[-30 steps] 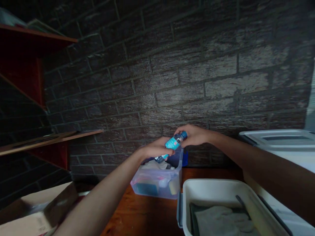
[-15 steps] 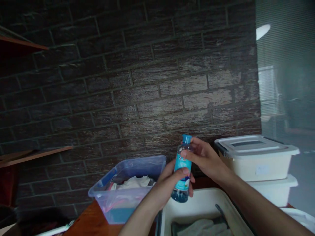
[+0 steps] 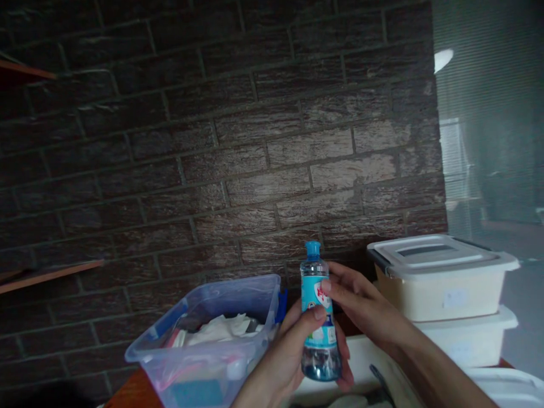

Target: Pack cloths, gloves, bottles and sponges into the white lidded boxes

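A clear plastic bottle (image 3: pixel 321 362) with a blue cap and a light-blue label stands nearly upright between my hands. My left hand (image 3: pixel 297 340) is wrapped round its lower half, thumb across the label and fingertips showing on the far side. My right hand (image 3: pixel 355 294) holds the upper right side, thumb on the label and fingers behind. Some liquid seems to sit at the bottle's bottom. Beneath the hands is an open white bin (image 3: pixel 359 354) with grey cloth (image 3: pixel 348 401) and a dark handle-like piece inside, partly covered by my arms.
To the left stands an open clear bluish tub (image 3: pixel 144 358) with white cloth and other items. Lidded cream boxes (image 3: pixel 446 294) are stacked at the right, a white lid (image 3: pixel 510 385) below them. A dark brick wall (image 3: pixel 255 187) rises behind; a wooden shelf edge (image 3: pixel 55 276) juts in at left.
The bottle has come lower and turned about its length, so another side of the label with a red-and-white mark faces me. Both hands keep hold. The view has shifted slightly.
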`<state>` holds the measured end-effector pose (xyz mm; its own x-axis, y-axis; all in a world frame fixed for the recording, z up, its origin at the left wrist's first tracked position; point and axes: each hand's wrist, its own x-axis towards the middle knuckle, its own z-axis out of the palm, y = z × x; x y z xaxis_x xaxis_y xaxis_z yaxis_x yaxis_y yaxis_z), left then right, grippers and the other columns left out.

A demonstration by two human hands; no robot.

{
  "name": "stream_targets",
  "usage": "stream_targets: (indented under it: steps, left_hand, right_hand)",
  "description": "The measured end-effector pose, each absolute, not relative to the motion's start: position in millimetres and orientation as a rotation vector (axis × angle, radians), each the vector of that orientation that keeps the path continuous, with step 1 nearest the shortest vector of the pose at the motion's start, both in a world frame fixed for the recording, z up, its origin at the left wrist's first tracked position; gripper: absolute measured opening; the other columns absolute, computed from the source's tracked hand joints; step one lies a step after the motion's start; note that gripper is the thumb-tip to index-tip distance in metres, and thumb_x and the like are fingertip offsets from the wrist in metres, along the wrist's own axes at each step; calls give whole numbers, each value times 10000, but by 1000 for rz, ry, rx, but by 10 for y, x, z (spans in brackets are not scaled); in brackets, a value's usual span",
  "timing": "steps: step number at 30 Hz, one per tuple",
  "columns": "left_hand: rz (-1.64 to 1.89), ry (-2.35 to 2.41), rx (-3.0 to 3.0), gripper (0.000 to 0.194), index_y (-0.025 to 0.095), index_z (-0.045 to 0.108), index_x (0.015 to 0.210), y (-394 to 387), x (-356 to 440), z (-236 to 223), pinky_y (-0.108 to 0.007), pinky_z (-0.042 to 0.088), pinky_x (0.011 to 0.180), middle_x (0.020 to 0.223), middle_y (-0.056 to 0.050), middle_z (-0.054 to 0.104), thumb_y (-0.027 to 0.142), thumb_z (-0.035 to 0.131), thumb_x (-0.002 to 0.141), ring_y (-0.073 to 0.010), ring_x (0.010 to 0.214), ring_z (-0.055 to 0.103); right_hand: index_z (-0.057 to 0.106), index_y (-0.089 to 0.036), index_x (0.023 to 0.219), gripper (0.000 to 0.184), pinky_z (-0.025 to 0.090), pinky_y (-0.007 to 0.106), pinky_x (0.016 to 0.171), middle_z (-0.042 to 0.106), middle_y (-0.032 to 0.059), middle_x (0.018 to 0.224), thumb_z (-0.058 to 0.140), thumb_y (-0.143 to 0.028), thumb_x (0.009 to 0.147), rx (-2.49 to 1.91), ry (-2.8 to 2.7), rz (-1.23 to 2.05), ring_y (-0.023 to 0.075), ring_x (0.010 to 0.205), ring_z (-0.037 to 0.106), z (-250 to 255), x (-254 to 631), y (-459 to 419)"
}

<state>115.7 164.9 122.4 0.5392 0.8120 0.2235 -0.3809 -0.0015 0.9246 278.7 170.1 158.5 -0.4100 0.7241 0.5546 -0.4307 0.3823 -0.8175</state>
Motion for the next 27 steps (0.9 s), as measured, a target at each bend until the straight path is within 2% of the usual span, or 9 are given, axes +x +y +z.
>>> stream_targets:
  steps: [3, 7, 11, 14, 16, 19, 21, 27]
  left_hand:
    - [941, 515, 1351, 505, 217, 395, 1364, 1622, 1139, 1252, -321, 587, 488, 922, -84, 693, 462, 581, 963, -239, 690, 730]
    - [1007, 603, 1568, 531, 229, 477, 1364, 1528, 1080, 1297, -289, 581, 641, 1051, -62, 609, 350, 722, 909, -212, 925, 659]
    - [991, 664, 1570, 546, 226, 429, 1428, 1460, 1055, 1274, -267, 521, 663, 950, -41, 618, 369, 664, 955, -168, 857, 613]
    - [1009, 591, 1513, 498, 221, 442, 1406, 1462, 1079, 1252, -285, 514, 695, 956, -45, 619, 354, 641, 970, -174, 861, 614]
    - [1070, 532, 1473, 434, 219, 481, 1350, 1487, 1100, 1238, -301, 520, 708, 997, -56, 612, 345, 642, 966, -194, 892, 620]
    - [1134, 488, 1440, 369, 219, 510, 1274, 1535, 1115, 1211, -302, 520, 730, 1005, -46, 597, 322, 661, 953, -189, 897, 613]
    - [1137, 485, 1438, 339, 225, 507, 1247, 1555, 1109, 1195, -304, 524, 742, 1000, -36, 586, 311, 658, 956, -179, 890, 604]
    - [1111, 513, 1482, 281, 218, 524, 1200, 1519, 1082, 1192, -324, 557, 747, 1020, -46, 593, 326, 639, 968, -199, 909, 628]
  right_hand:
    - [657, -217, 1187, 314, 536, 284, 836, 735, 41, 1015, 715, -380, 926, -387, -1448, 1198, 171, 915, 680, 1538, 2815, 1746]
    - [628, -231, 1157, 348, 553, 256, 723, 721, 23, 986, 774, -379, 877, -465, -1383, 1140, 147, 804, 662, 1492, 2822, 1769]
    - [640, -227, 1148, 330, 534, 235, 599, 699, 18, 948, 739, -419, 899, -484, -1421, 1238, 124, 691, 628, 1469, 2792, 1747]
    - [655, -236, 1214, 382, 488, 230, 495, 687, 20, 894, 702, -470, 915, -528, -1507, 1363, 121, 598, 595, 1422, 2784, 1722]
    - [680, -236, 1214, 385, 466, 221, 509, 673, 14, 855, 726, -453, 900, -538, -1564, 1363, 119, 616, 577, 1374, 2782, 1715]
    - [714, -245, 1180, 359, 495, 228, 684, 683, 21, 949, 785, -390, 860, -485, -1584, 1301, 137, 807, 596, 1313, 2774, 1724]
    - [715, -247, 1159, 326, 492, 239, 733, 678, 20, 975, 780, -374, 866, -464, -1597, 1315, 143, 849, 589, 1296, 2769, 1735]
    - [682, -214, 1100, 269, 444, 225, 554, 618, -5, 810, 725, -397, 907, -490, -1640, 1327, 107, 632, 520, 1311, 2762, 1731]
